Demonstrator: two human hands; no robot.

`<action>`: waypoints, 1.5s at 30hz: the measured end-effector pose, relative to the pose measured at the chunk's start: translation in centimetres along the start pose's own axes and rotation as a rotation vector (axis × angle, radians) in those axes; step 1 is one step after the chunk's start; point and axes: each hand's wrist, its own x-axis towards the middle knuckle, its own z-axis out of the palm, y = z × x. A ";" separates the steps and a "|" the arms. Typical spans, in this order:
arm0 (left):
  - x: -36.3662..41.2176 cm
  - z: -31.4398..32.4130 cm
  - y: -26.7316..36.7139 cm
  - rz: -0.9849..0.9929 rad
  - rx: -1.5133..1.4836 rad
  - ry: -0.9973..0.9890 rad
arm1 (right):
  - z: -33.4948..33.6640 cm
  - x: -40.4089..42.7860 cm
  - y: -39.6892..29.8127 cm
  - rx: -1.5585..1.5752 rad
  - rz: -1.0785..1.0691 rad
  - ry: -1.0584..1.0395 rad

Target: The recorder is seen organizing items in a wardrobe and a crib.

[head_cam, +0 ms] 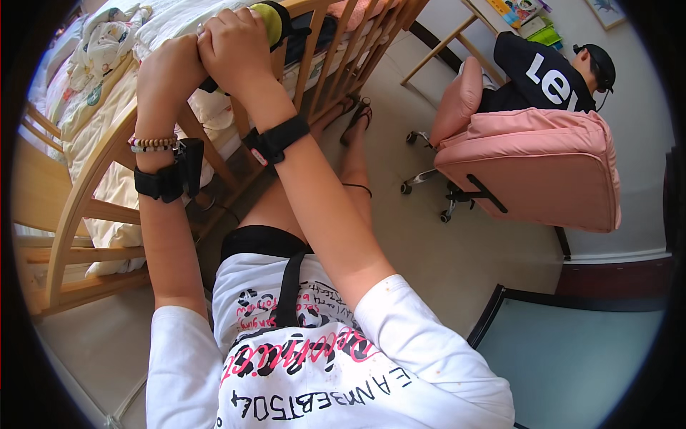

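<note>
My left hand (171,69) and my right hand (236,51) meet above the wooden rail of a crib-like bed (300,8). My right hand's fingers curl over a green and black fabric item (272,24), which shows past the knuckles and again as a dark bit below the palms. Most of it is hidden, so its exact kind is unclear. Pressed against the right hand, my left hand has its fingers bent and largely out of sight. Black straps (281,140) circle both wrists; a beaded bracelet (154,143) sits on the left one.
Crumpled bedding (102,53) covers the bed, whose curved wooden end frame (80,187) is at left. A seated person in a black shirt (546,75) occupies a pink wheeled chair (530,171) at right, by a table with books (522,10). A frosted, dark-framed panel (573,354) stands lower right.
</note>
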 end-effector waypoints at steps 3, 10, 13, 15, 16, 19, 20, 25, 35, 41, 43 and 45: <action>0.1 0.2 -0.2 -0.002 0.009 0.005 | 0.2 -0.1 0.0 0.008 0.003 0.010; 0.4 0.0 0.1 0.020 0.034 0.021 | 0.0 0.4 0.5 -0.046 -0.033 -0.016; 0.0 0.2 0.2 0.026 0.057 0.058 | -0.2 -0.1 0.4 0.015 -0.010 -0.050; -0.2 -0.1 0.2 0.028 0.022 0.062 | -0.1 -0.1 0.2 0.007 -0.011 -0.026; -0.2 -0.3 0.3 0.027 0.025 0.049 | -0.1 -0.1 0.1 0.008 -0.013 -0.023; -0.3 -0.4 0.4 0.025 0.028 0.034 | -0.1 -0.1 0.1 0.025 -0.004 -0.032; -0.2 -0.4 0.3 0.021 0.031 0.032 | -0.2 0.1 0.2 0.006 -0.015 -0.037; 0.0 -0.2 0.3 0.038 0.020 0.051 | -0.3 0.1 0.3 -0.018 -0.018 -0.036; 0.0 0.1 0.0 0.036 0.027 0.053 | -0.1 0.1 0.3 -0.007 -0.032 -0.024; -0.2 -0.6 0.7 0.016 0.015 0.044 | 0.1 0.0 0.5 -0.029 -0.053 -0.010; -0.4 -0.3 0.2 0.011 0.015 0.058 | 0.4 0.1 0.2 -0.010 -0.065 0.000; 0.0 0.0 0.3 0.012 0.020 0.051 | -0.2 0.1 0.6 -0.030 -0.052 -0.030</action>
